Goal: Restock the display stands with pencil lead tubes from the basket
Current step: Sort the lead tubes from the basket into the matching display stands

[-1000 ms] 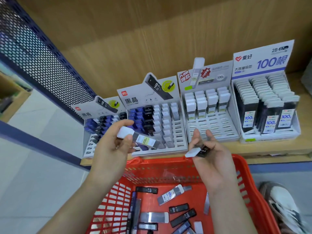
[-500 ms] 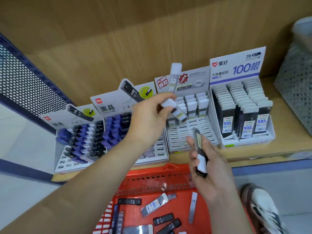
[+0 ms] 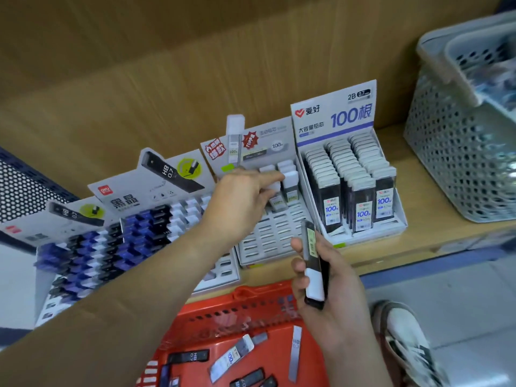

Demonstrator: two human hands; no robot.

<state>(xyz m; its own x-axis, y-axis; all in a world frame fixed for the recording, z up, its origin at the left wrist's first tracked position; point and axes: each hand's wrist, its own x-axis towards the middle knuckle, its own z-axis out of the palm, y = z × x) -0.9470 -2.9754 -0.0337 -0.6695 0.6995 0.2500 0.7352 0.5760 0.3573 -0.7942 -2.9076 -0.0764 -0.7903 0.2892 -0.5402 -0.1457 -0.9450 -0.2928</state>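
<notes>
My left hand (image 3: 240, 202) reaches over the grey slotted display stand (image 3: 268, 241) and pinches a white-capped lead tube (image 3: 275, 195) standing in a slot beside two others. My right hand (image 3: 321, 283) hovers above the red basket (image 3: 223, 314), holding a dark tube with a white cap (image 3: 314, 263), cap pointing down. Several loose tubes (image 3: 231, 357) lie on the basket floor. Two stands with blue and black tubes (image 3: 92, 247) stand at the left. A full stand marked 100 (image 3: 351, 185) sits at the right.
All stands rest on a wooden shelf (image 3: 432, 236) with a wooden back wall. A grey perforated basket (image 3: 460, 152) sits on the shelf at far right. A shoe (image 3: 407, 342) stands on the floor beside the red basket. A dark perforated panel (image 3: 25, 185) borders the left.
My left hand carried its white-capped tube from above the basket rightward to the grey stand and lowered it into a slot. My right hand turned its tube upright. The view shifted right.
</notes>
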